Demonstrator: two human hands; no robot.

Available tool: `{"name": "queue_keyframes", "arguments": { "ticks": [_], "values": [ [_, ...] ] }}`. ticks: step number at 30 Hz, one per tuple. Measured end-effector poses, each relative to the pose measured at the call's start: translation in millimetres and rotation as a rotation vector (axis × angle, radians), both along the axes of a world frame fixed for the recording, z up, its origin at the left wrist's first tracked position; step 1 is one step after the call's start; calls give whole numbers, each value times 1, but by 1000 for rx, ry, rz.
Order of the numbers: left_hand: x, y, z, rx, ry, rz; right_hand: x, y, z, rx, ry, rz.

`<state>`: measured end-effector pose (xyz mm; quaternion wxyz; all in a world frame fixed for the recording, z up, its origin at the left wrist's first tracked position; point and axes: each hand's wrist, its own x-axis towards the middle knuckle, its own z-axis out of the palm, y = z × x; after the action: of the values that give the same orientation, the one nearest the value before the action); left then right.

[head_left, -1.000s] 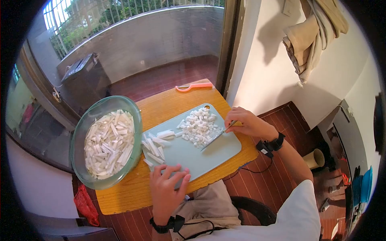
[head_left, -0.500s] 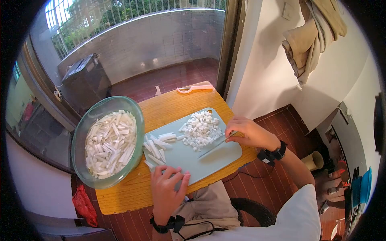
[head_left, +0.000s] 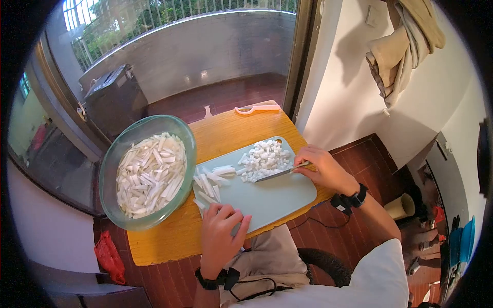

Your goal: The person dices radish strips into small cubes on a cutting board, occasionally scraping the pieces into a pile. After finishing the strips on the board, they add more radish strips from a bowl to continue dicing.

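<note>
My right hand (head_left: 322, 165) is closed round the handle of a knife (head_left: 276, 175). Its blade lies against the near side of a heap of small white diced pieces (head_left: 265, 158) on the pale blue cutting board (head_left: 267, 201). At the board's near left corner rests my left hand (head_left: 222, 235), holding nothing, with its thumb apart from the bent fingers. Just beyond that hand, several white vegetable strips (head_left: 209, 184) lie on the board's left side. A large greenish see-through bowl (head_left: 191, 149) full of similar cut strips (head_left: 151, 174) stands to the left.
A pink peeler (head_left: 258, 108) lies at the far edge of the yellow wooden table (head_left: 215, 134). On the floor at left is a red plastic bag (head_left: 109, 256). A glass door stands beyond the table, and a white wall with hanging beige cloth (head_left: 393, 59) is at right.
The knife blade has turned and moved up against the diced heap, with my right hand shifting slightly. My left hand stays by the board's corner. The whole view has shifted a little.
</note>
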<state>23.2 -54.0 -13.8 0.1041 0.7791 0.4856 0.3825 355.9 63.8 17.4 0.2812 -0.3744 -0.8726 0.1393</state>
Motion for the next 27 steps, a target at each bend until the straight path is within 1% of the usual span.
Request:
{"name": "queue_keyframes", "arguments": {
  "ticks": [4,6,9,12,14,16,21,25,27],
  "values": [
    [0,0,-2,7,13,-16,-1,-9,-3,-21,0,-24],
    [1,0,-2,15,15,-17,-3,-12,-8,17,-4,11],
    [2,-1,0,3,34,-6,-16,-15,-8,38,28,-19],
    [2,-1,-2,8,25,-6,-16,-7,-12,33,45,-52],
    [3,0,-7,15,-33,-2,-16,-6,-10,37,42,-53],
    [3,1,-7,17,-22,-2,-15,-7,-9,40,37,-58],
    [3,1,-8,31,-21,-3,-15,-11,-8,94,20,13],
    [2,-1,-6,21,-2,-18,-15,-3,-14,-2,57,-57],
    [1,-1,-5,29,-10,-20,-15,2,-13,86,47,-21]
  ]
}}
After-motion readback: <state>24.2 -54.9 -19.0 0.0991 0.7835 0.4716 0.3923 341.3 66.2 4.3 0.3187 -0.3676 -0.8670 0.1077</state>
